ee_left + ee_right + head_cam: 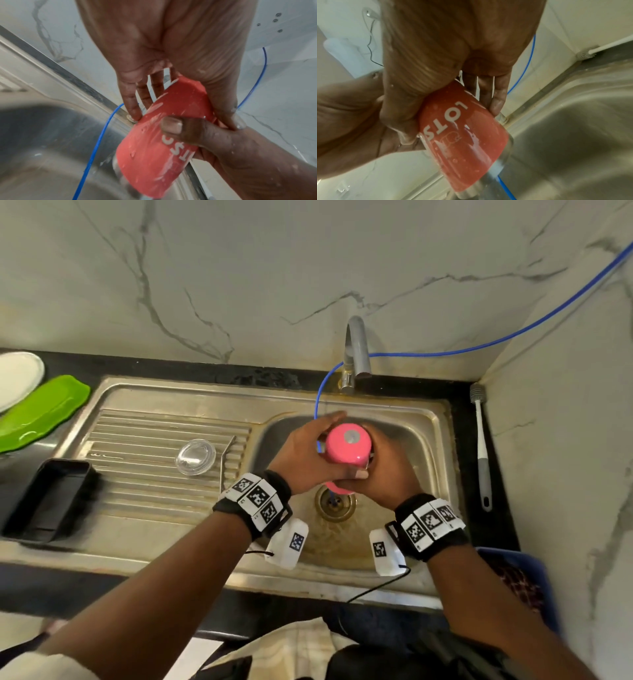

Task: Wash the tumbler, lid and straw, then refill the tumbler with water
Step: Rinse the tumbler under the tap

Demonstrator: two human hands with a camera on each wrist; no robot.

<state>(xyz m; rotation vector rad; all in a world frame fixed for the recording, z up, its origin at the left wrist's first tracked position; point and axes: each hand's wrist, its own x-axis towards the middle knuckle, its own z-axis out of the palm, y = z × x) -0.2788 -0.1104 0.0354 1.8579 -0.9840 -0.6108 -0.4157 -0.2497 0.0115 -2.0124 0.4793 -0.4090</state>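
Observation:
Both hands hold a pink tumbler (347,448) upside down over the sink basin (421,440), its base toward the camera and its mouth toward the drain (335,503). My left hand (308,455) grips its left side and my right hand (383,470) grips its right side. The tumbler (154,148) is wet, with white lettering (447,121) on its wall, and the right thumb (173,125) lies across it. A clear round lid (196,457) lies on the ribbed drainboard, and a thin metal straw (227,455) lies just right of it.
The tap (357,350) stands behind the basin, and a blue tube (513,335) runs from the wall down into it. A bottle brush (481,446) lies on the right counter. At the left are a green tray (41,412), a white plate (17,374) and a black container (48,498).

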